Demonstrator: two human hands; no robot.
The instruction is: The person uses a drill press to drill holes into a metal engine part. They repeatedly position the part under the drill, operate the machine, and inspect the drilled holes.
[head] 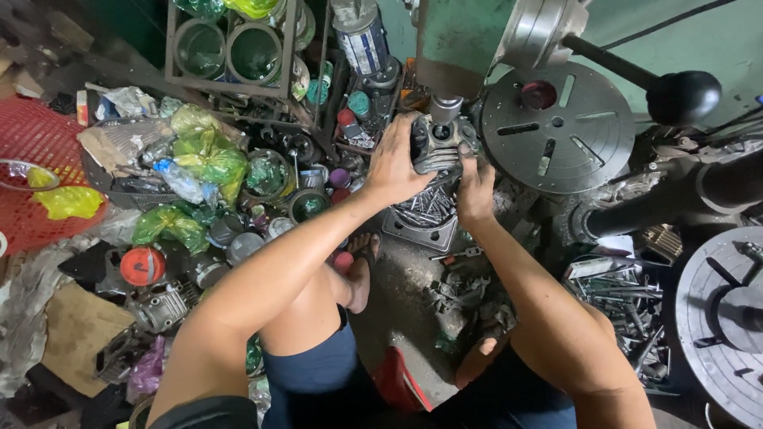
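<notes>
Left hand [395,165] grip around finned metal part [435,143], right hand [475,189] steadying its underside, arms outstretched

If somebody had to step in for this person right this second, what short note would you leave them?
Left hand: gripping the left side of a finned metal part.
Right hand: holding the same part from the right and below.
The part sits under the spindle of the green drill press, above a square tray of bolts.
Done: part is lined up beneath the spindle. Whether drilling has begun cannot be told.
Left: keep both hands steady on it. The round slotted table stands aside to the right, unused.
</notes>
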